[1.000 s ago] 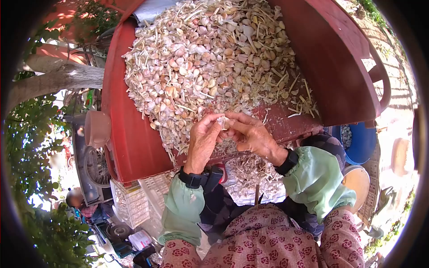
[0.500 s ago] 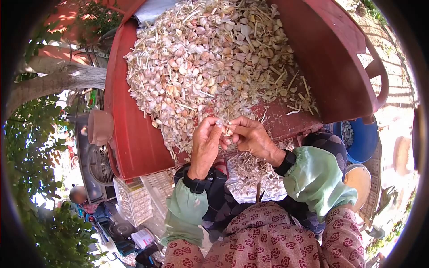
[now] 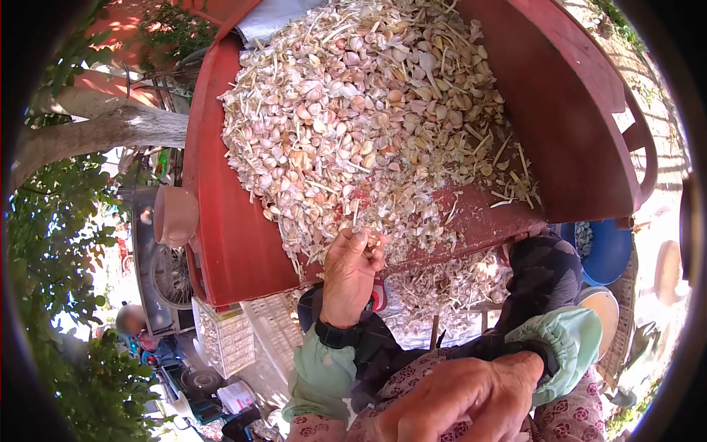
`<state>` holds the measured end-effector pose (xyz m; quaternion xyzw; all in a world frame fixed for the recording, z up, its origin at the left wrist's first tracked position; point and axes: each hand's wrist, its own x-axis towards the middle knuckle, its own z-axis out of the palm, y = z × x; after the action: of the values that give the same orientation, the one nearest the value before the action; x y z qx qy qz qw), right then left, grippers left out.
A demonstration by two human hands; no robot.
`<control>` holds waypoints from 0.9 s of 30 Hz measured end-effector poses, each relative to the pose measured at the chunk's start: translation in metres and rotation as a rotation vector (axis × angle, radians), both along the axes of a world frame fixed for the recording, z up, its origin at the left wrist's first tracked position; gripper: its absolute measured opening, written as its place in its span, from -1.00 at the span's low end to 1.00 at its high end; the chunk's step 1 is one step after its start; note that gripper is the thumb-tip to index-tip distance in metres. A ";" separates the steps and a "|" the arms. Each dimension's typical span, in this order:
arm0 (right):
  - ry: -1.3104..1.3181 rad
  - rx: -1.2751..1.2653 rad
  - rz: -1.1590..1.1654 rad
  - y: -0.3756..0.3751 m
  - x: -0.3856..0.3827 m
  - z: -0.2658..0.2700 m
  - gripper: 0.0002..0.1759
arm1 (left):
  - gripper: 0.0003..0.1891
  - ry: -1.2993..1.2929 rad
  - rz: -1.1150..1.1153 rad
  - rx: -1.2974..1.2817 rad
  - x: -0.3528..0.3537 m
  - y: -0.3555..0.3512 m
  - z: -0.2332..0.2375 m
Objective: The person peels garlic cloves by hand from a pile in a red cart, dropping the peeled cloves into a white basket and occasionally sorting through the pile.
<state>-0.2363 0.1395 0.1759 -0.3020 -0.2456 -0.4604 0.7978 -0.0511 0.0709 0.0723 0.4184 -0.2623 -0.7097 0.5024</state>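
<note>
My left hand point(image 3: 347, 283) is at the near edge of the red trough point(image 3: 236, 247), its fingers curled round a small pale garlic clove point(image 3: 370, 241), partly hidden by them. Just beyond the fingertips lies a big heap of garlic cloves point(image 3: 324, 125), mixed with dry stalks and papery skins. My right hand point(image 3: 468, 401) is close to the camera, over my lap, with its back up. Its fingers bend downward and run off the bottom of the view, so what they hold, if anything, is hidden.
Below the trough, between my knees, is a pile of garlic skins point(image 3: 449, 291). To the right stand a blue bucket point(image 3: 611, 258) with pale cloves in it and a round lid-like disc point(image 3: 602, 317). White crates point(image 3: 224, 339) and a tree trunk point(image 3: 110, 132) are at left.
My right hand has left the garlic and come back toward my body. My left hand stays near the trough edge with its fingers curled. The whole view has shifted slightly.
</note>
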 end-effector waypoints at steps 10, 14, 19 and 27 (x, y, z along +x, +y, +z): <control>-0.089 -0.023 0.020 0.000 0.000 0.003 -0.80 | -0.88 0.024 0.041 0.004 -0.011 -0.004 -0.002; 0.261 0.103 -0.162 -0.023 0.003 -0.045 -0.72 | -0.90 -0.023 0.128 -0.056 -0.005 -0.002 0.007; 0.410 0.812 -0.176 -0.073 0.023 -0.138 -0.65 | -0.91 -0.576 0.184 -0.421 -0.013 0.004 0.027; 0.383 1.025 -0.166 -0.084 0.018 -0.170 -0.60 | -0.81 -1.224 -0.119 -0.642 -0.025 -0.081 -0.029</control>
<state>-0.2184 0.0558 0.0057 0.0283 0.1837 -0.5191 0.8343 -0.0761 -0.0102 0.0429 0.5593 -0.7179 -0.2595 0.3232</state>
